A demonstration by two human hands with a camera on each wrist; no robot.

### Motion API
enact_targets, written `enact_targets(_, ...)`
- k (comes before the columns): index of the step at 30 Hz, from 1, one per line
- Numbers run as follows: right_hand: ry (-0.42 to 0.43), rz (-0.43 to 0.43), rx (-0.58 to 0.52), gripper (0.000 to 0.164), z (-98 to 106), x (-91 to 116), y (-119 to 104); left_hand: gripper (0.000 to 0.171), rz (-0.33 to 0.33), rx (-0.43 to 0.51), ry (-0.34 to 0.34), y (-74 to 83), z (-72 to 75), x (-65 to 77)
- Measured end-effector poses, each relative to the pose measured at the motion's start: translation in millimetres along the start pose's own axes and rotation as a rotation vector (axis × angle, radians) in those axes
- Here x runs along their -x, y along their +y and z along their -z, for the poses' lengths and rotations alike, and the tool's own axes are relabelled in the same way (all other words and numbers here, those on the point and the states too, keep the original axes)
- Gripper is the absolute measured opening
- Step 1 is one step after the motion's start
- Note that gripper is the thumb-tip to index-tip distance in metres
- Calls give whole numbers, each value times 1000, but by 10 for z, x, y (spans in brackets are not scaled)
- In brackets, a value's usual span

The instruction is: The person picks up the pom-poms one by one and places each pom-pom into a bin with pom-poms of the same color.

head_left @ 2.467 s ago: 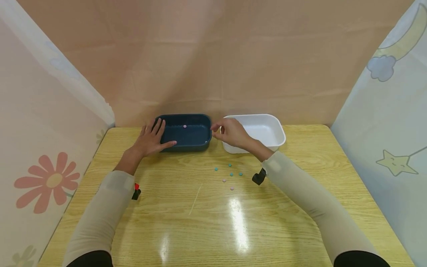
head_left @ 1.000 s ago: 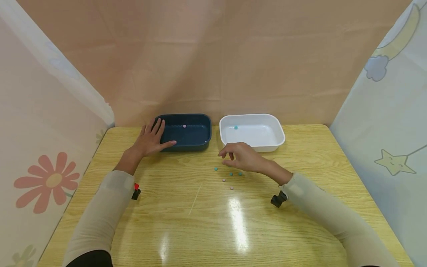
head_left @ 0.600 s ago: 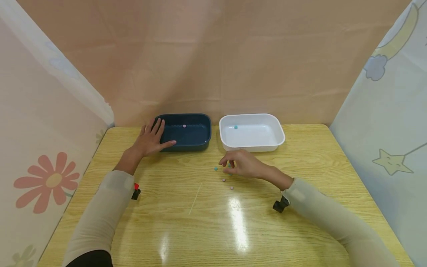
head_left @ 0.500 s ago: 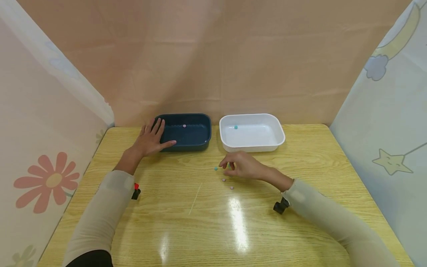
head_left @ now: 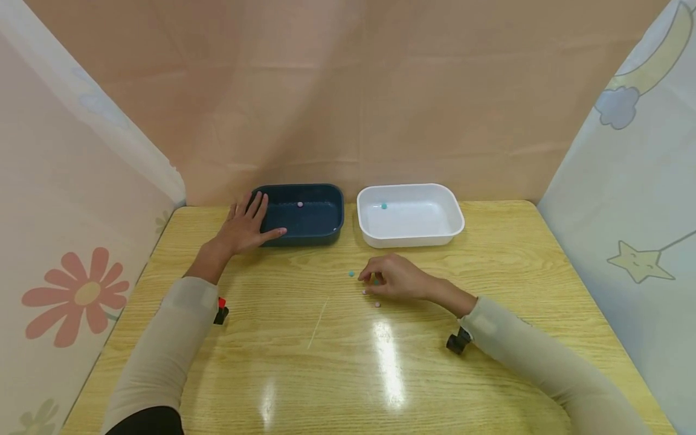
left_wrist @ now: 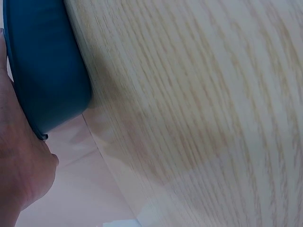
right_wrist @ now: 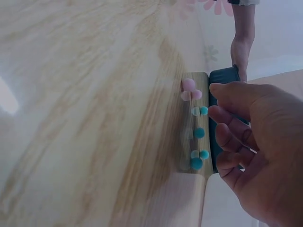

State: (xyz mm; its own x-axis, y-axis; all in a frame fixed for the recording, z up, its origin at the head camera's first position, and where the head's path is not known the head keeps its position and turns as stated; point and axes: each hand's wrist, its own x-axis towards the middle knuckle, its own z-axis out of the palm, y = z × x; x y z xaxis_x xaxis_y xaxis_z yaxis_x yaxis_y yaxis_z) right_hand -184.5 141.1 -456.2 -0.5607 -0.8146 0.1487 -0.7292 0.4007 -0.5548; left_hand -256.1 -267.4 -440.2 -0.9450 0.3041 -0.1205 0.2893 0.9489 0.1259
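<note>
My left hand (head_left: 241, 231) rests with spread fingers over the left end of a dark blue tub (head_left: 326, 238), where a pink bead (head_left: 300, 205) lies. In the left wrist view the palm (left_wrist: 23, 170) is against the tub's rim. My right hand (head_left: 399, 278) is low over the table among small beads, its fingers loosely curled. Near its fingertips are a teal bead (head_left: 351, 273) and a pink bead (head_left: 364, 292). Another pink bead (head_left: 377, 304) lies closer to me. In the right wrist view thumb and index finger stand apart, and several teal beads (right_wrist: 199, 133) show beyond them.
A white tub (head_left: 413, 238) stands to the right of the dark one, with a teal bead (head_left: 383, 206) in it. Both tubs sit at the back edge of the wooden table (head_left: 293, 374), against a brown backdrop (head_left: 348, 109). Patterned panels rise left and right.
My right hand has come from the gap between the tubs toward me, then lowered over the beads. It now covers some teal ones. The left hand has stayed on the dark tub.
</note>
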Motion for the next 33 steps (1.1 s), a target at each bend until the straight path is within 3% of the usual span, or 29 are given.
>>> enact_targets(19,-27,-37,13,14,-115,73,18,113,-5,-2,15,-10,-22,1)
enact_targets(33,-20,-24,99,11,-130,58,3,114,-2,1,14,-14,-20,-13)
